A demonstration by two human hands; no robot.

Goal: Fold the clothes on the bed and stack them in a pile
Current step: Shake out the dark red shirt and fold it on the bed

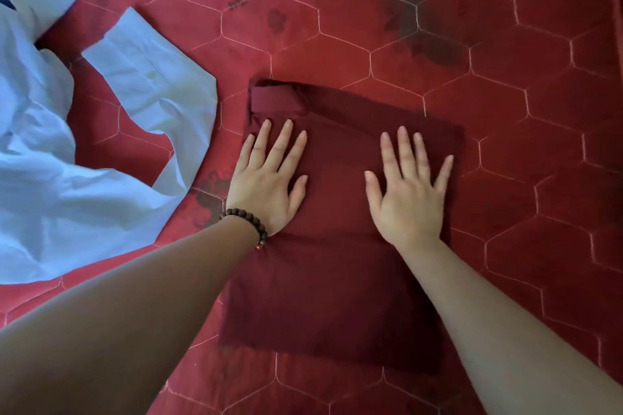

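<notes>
A dark red garment [337, 286] lies folded into a flat rectangle in the middle of the bed. My left hand [268, 178] presses flat on its upper left part, fingers straight and spread, with a bead bracelet at the wrist. On its upper right part my right hand [409, 189] lies flat too, fingers straight. A folded band of the same cloth shows at the garment's top left corner. A light blue shirt [67, 158] lies crumpled and unfolded at the left, one sleeve stretched toward the red garment.
The bed is covered by a red quilted spread [505, 44] with a hexagon stitch pattern and dark flower prints. Its bare surface stretches above and to the right of the folded garment.
</notes>
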